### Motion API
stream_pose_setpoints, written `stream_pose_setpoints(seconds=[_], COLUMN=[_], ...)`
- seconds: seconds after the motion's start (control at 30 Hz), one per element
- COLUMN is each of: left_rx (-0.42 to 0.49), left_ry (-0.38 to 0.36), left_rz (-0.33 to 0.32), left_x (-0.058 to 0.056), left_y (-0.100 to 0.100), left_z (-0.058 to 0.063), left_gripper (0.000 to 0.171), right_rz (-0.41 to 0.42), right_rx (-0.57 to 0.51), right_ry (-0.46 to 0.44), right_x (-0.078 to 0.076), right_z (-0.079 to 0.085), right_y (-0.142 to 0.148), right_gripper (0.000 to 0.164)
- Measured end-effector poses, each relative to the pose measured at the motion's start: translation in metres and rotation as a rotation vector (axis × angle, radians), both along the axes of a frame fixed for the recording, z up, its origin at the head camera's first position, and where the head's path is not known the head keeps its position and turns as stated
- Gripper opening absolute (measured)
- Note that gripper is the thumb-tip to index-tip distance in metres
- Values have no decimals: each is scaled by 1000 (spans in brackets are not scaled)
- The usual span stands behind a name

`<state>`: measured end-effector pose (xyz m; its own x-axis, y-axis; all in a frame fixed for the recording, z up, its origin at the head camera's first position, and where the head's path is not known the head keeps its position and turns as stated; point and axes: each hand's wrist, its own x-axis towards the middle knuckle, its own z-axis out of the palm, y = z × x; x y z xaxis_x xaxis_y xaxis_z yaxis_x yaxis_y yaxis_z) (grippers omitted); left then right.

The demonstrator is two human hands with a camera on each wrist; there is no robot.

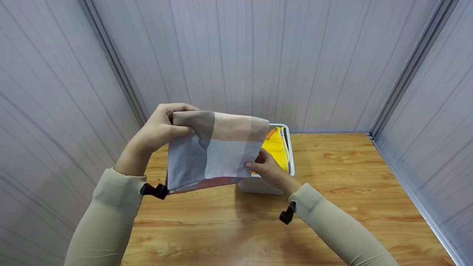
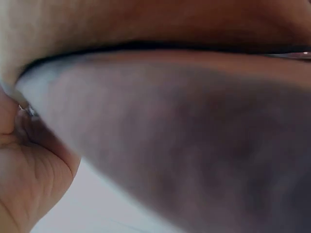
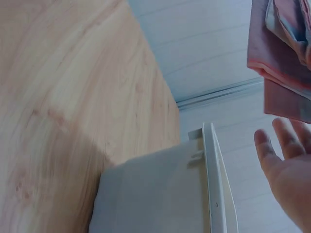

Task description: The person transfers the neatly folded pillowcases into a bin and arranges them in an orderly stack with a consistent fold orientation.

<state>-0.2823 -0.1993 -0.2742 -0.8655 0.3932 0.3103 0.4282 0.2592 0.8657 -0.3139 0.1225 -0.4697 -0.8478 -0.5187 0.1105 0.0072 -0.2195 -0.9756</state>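
A folded checked cloth point(image 1: 231, 147) in grey, beige, pink and pale blue blocks hangs in the air before me. My left hand point(image 1: 162, 127) grips its upper left corner, thumb in front and fingers behind. At the lower right edge, my right hand point(image 1: 271, 168) pinches the cloth, its thumb over the front face. The right wrist view shows the cloth's reddish folds point(image 3: 286, 63) close above the right hand's fingers point(image 3: 286, 141). Blurred fabric point(image 2: 160, 126) fills most of the left wrist view.
Behind the cloth stands a white bin point(image 1: 260, 186), partly hidden, on the wood-grain surface point(image 1: 332, 192). Yellow fabric point(image 1: 276, 147) with an orange print sits inside it. Pale panelled walls point(image 1: 258, 55) enclose the surface at the back and sides.
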Motion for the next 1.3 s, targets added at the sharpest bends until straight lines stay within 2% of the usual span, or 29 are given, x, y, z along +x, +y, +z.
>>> stream_pose_setpoints(seconds=[0.17, 0.33, 0.57, 0.73, 0.87, 0.97, 1.07, 1.3], left_rx=[106, 154, 192, 133, 53, -1, -46, -101], left_ry=[-17, -37, -139, -180, -192, -224, -272, -337], left_rz=[-32, -41, -16, -9, -3, -35, -99, -203], left_x=[-2, -7, -17, -23, -28, -32, -34, -31], left_y=[1, -3, -15, -22, -24, -22, -18, -2], left_z=[-4, -13, -35, -55, -72, -85, -99, -133], left_gripper=[37, 38, 40, 37, 38, 41, 44, 46], right_rz=[30, -39, -128, -148, -157, -165, -168, -119], right_rx=[-84, -92, -87, -78, -59, -42, -11, 56], right_ry=[-29, -76, -66, -13, 25, 36, 65, 106], right_x=[1, 5, 4, 0, -2, -4, -5, -5], right_z=[2, 8, 16, 23, 31, 35, 39, 47], right_y=[-2, -1, 12, 28, 41, 50, 58, 70], right_gripper=[77, 60, 36, 23, 21, 21, 21, 25])
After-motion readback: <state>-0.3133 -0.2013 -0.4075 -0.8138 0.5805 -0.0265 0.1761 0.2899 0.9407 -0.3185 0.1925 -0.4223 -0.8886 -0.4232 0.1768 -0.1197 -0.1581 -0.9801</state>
